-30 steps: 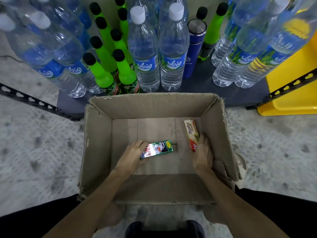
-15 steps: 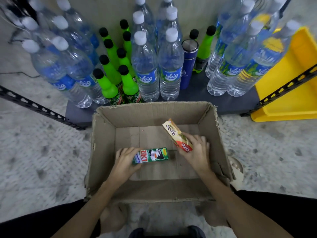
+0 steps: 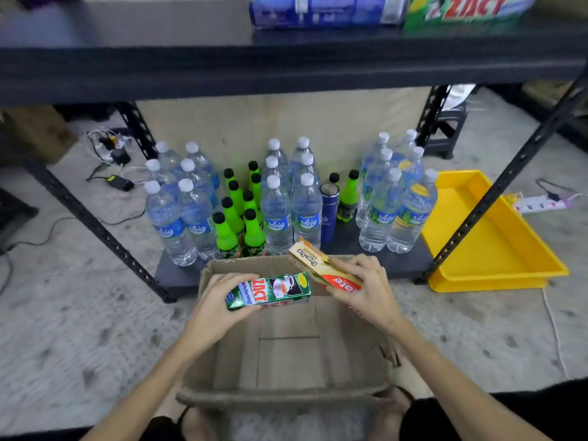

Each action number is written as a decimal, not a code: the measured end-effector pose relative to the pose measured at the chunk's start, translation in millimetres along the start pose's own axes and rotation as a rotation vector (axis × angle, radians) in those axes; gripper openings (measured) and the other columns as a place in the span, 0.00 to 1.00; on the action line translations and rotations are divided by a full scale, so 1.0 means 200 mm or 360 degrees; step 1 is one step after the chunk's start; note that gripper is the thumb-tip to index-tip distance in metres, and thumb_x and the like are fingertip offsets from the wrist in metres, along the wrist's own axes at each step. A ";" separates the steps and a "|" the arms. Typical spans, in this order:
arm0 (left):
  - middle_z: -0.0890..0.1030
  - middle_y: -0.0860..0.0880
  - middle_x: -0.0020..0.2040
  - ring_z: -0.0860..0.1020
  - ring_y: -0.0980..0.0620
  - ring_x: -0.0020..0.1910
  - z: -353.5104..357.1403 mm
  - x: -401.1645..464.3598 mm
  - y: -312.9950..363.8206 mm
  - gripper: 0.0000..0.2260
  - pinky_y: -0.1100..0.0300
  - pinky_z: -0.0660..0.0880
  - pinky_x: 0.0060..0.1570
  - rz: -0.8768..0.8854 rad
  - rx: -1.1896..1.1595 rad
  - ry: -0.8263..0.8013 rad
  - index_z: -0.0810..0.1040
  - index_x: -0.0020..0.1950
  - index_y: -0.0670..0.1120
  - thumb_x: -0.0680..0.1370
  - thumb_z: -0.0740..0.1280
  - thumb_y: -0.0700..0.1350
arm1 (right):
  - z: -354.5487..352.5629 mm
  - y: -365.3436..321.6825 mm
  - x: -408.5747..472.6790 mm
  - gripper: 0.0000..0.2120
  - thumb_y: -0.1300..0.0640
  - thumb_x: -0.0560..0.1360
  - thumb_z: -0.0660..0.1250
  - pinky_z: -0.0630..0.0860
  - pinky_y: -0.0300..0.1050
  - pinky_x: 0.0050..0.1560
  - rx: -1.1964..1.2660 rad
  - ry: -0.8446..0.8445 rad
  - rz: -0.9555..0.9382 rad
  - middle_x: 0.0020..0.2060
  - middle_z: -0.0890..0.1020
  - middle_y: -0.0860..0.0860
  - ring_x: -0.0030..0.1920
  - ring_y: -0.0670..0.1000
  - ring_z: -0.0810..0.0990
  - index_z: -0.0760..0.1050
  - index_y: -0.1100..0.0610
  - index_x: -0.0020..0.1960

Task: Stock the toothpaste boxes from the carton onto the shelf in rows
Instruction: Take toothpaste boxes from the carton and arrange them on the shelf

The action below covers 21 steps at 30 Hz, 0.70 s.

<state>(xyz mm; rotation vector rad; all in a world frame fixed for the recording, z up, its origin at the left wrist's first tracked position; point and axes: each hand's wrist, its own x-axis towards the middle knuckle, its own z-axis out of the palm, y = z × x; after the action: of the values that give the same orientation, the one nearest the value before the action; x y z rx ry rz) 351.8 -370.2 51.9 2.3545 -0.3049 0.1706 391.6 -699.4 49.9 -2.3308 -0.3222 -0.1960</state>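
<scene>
Carton [image 3: 203,370]: sitting open on the floor right in front of the rack, bottom looking bare from up here, near rim sagging a bit.
Left hand [image 3: 212,308]: hovering over the carton's far left corner, fingers and thumb wrapping round the green toothpaste box.
Green toothpaste box [image 3: 269,291]: lying roughly level above the carton's far edge, "ZACT whitening" print facing up, one end buried in the left palm.
Right hand [image 3: 366,289]: hanging over the carton's far right corner, fingers curling over the top of the yellow toothpaste box, thumb underneath I think, it's hiding behind the box.
Yellow toothpaste box [image 3: 321,265]: tilting up and away from the carton toward the bottles, red end tucked in the right hand, its lower side almost touching the green box's end.
Upper shelf [image 3: 286,68]: running across the top well above the carton, already carrying a blue toothpaste pack [image 3: 324,9] and a green ZACT pack [image 3: 471,7] side by side, both blurry and cut off.
Bottom shelf [image 3: 178,275]: sitting just behind the carton, crowded with water bottles [image 3: 307,214], green bottles [image 3: 254,233] and a dark blue flask [image 3: 328,214].
Yellow tray [image 3: 496,275]: lying on the floor to the carton's right, past the rack's post.
Power strip [image 3: 537,203]: lying beyond the tray, farther right of the carton.
</scene>
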 end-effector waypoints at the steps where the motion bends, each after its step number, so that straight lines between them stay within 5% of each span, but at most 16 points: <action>1: 0.80 0.63 0.58 0.74 0.56 0.59 -0.06 0.02 0.06 0.25 0.64 0.70 0.58 0.0021 -0.0012 0.0032 0.80 0.63 0.57 0.69 0.73 0.63 | -0.08 -0.05 0.02 0.31 0.36 0.66 0.72 0.69 0.40 0.54 0.0017 -0.0018 -0.0039 0.46 0.74 0.38 0.50 0.44 0.71 0.78 0.43 0.68; 7: 0.80 0.62 0.55 0.75 0.55 0.60 -0.42 0.20 0.40 0.26 0.67 0.73 0.55 0.0162 -0.0080 0.0122 0.80 0.63 0.60 0.67 0.78 0.62 | -0.59 -0.36 0.19 0.28 0.51 0.70 0.80 0.70 0.30 0.49 0.0086 -0.0063 -0.0234 0.49 0.76 0.45 0.52 0.41 0.76 0.78 0.49 0.69; 13: 0.79 0.62 0.57 0.78 0.57 0.59 -0.73 0.42 0.73 0.24 0.66 0.75 0.53 0.0327 -0.0118 0.0220 0.80 0.63 0.62 0.68 0.78 0.61 | -1.07 -0.63 0.39 0.27 0.45 0.73 0.76 0.70 0.33 0.53 -0.0049 -0.0061 -0.0381 0.52 0.75 0.42 0.55 0.40 0.74 0.75 0.43 0.71; 18: 0.79 0.64 0.58 0.78 0.58 0.59 -0.95 0.60 0.97 0.22 0.71 0.72 0.55 0.0467 -0.0116 0.0281 0.80 0.63 0.63 0.70 0.78 0.58 | -1.38 -0.74 0.57 0.29 0.32 0.74 0.66 0.71 0.52 0.63 -0.0247 -0.0051 -0.0523 0.56 0.74 0.37 0.61 0.43 0.73 0.72 0.39 0.73; 21: 0.79 0.64 0.57 0.79 0.60 0.58 -1.05 0.74 1.08 0.22 0.73 0.71 0.54 0.0490 -0.0115 0.0324 0.81 0.63 0.64 0.69 0.76 0.55 | -1.55 -0.78 0.68 0.27 0.34 0.77 0.64 0.67 0.55 0.68 -0.0385 -0.0013 -0.0566 0.60 0.73 0.36 0.64 0.42 0.71 0.69 0.38 0.74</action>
<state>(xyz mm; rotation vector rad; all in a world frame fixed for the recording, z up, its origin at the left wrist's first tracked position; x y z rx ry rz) 429.7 -399.4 376.5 2.1859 -0.5621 0.5332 463.4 -791.3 405.0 -2.4951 -0.7544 -0.4185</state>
